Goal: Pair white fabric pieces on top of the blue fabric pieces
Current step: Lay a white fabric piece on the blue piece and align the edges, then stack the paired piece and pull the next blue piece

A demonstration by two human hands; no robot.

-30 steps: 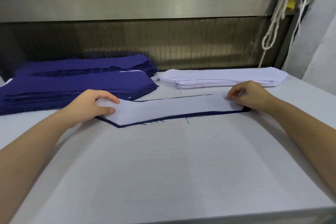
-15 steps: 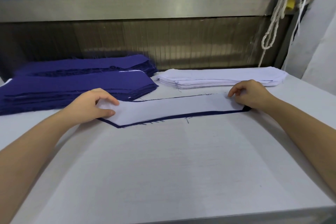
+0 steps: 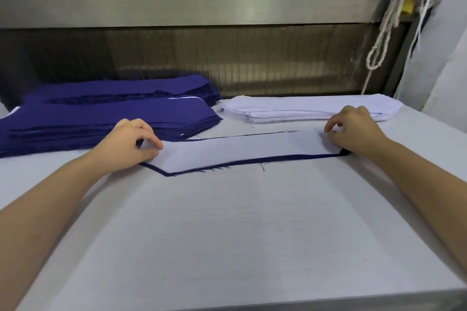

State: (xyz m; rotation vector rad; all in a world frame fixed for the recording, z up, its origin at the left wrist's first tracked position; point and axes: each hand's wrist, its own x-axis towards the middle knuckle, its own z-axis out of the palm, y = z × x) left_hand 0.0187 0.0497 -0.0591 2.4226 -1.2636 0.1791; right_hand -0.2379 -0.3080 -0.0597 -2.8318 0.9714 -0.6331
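A long white fabric piece [image 3: 242,149] lay flat on a dark blue fabric piece [image 3: 278,158] at the centre of the frame. The blue showed only as a thin border along its near and far edges. The left hand [image 3: 126,144] had its grip closed on the white piece's left end, pinched between thumb and forefinger. The right hand [image 3: 353,131] sat curled over the right end; whether its grip pinched or merely pressed could not be told. Behind, on the white counter [image 3: 227,235], a stack of blue fabric pieces [image 3: 101,118] filled the left and a stack of white fabric pieces [image 3: 303,108] the right. A white rope [image 3: 384,28] hung at upper right.
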